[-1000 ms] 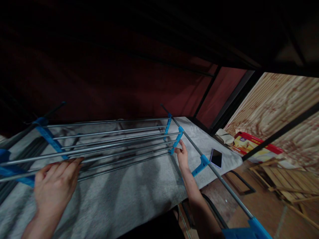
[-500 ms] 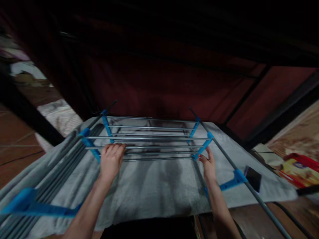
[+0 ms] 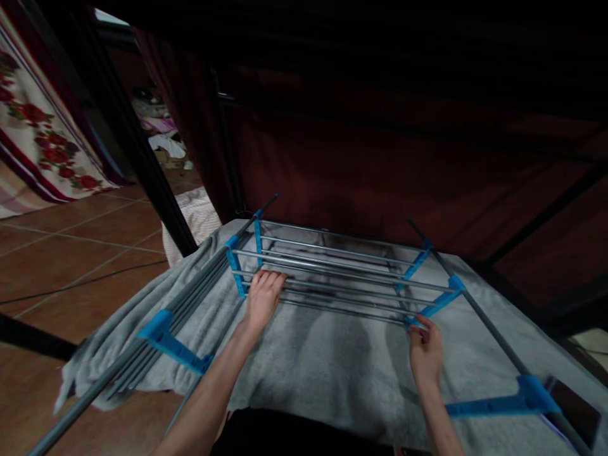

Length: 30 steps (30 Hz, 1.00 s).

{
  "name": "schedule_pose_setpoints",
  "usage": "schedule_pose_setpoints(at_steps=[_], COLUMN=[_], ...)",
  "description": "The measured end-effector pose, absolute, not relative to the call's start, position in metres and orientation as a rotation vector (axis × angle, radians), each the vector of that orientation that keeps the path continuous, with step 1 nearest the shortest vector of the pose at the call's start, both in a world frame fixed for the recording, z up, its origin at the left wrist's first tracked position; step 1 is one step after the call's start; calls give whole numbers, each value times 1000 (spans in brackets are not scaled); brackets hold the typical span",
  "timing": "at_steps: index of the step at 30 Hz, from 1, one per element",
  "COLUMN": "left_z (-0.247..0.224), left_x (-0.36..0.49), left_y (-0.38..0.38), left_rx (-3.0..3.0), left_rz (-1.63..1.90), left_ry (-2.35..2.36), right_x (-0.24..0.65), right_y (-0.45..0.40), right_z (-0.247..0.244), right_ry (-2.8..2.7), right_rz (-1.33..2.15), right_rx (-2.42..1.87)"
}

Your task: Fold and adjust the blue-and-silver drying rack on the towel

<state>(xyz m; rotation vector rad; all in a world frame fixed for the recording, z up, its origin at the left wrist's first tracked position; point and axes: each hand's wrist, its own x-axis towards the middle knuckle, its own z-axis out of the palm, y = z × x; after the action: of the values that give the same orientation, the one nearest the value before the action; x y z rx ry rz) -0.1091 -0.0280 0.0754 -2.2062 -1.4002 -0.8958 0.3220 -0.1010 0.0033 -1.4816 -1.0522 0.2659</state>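
Observation:
A clothes drying rack with grey metal rods [image 3: 332,261] and blue plastic brackets lies across a grey blanket. My left hand [image 3: 263,296] is closed over the near rods at their left end, close to a left blue bracket [image 3: 236,266]. The fingertips lie partly hidden behind the rods. My right hand [image 3: 426,351] pinches the lower tip of a right blue bracket [image 3: 439,303], where the rods end. Nearer to me, another blue bracket [image 3: 503,402] joins the long right side tube [image 3: 496,335]. A matching bracket [image 3: 173,342] sits on the left side.
The grey blanket [image 3: 323,373] covers the bed surface beneath. Several loose rods [image 3: 190,304] lie along its left side. A dark phone-like object [image 3: 572,405] rests at the right. Black posts [image 3: 135,139] and a dark red curtain [image 3: 356,171] enclose the bed; tiled floor [image 3: 95,253] lies left.
The view has turned left, so the rack appears farther right. My right hand has closed its fingers at the bracket's lower tip; my left hand stays on the rods.

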Motion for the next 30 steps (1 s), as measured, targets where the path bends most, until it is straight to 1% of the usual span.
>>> schedule_pose_setpoints(at_steps=[5, 9, 14, 20, 23, 26, 28, 30], left_z=[74, 73, 73, 71, 66, 54, 46, 40], left_x=[-108, -108, -109, -110, -110, -114, -121, -133], left_y=[-28, -28, -26, -25, -30, -38, -39, -34], left_rx=[-2200, -2201, -2196, -2232, -2143, -1892, -1658, -1384], left_rz=[-899, -924, -936, -973, -1101, -1316, -1530, -1838], left_ry=[-1414, -1417, -1396, -1408, -1475, -1607, -1723, -1847], right_x=[270, 240, 220, 220, 225, 228, 228, 229], right_y=[-102, -83, -54, -36, -33, -31, -31, -31], right_z=[29, 48, 55, 60, 60, 59, 58, 58], right_ry=[-1606, -1846, -2068, -2210, -2231, -2241, -2238, -2235], right_rz=[-49, -211, -313, -386, -399, -393, -383, -376], right_rx=[-1363, -1255, -1260, -1317, -1322, -1306, -1300, -1296])
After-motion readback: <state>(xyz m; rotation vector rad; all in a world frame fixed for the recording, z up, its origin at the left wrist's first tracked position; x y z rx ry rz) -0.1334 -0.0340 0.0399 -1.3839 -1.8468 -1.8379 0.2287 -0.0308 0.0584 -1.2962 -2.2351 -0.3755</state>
